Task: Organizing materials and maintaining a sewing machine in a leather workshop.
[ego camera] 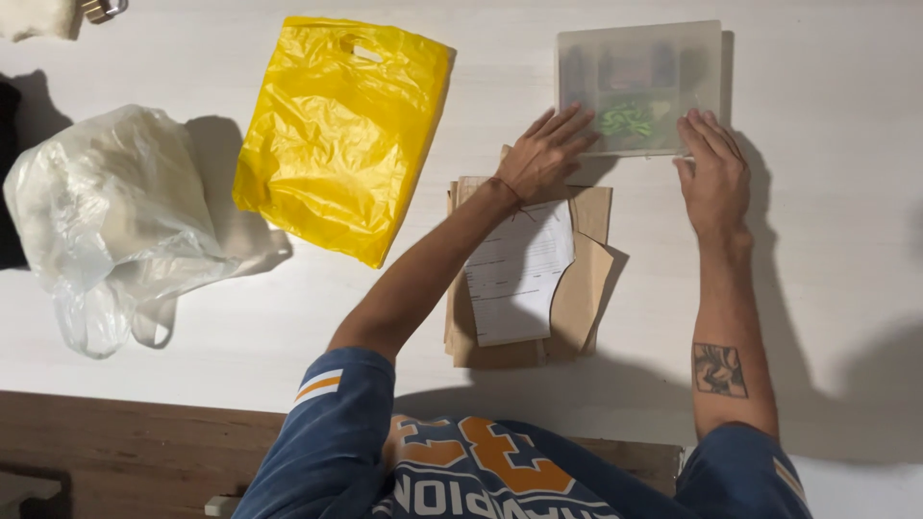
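— What is the grip doing?
— Both hands are flat and open. The left hand and the right hand press their fingers on the near edge of a see-through plastic box.
— What is near?
— A brown envelope with a white paper.
— And farther left on the worktop?
— A yellow bag and a clear bag.

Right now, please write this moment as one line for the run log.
left hand: on translucent box | right hand: on box edge | brown envelope below | yellow bag left
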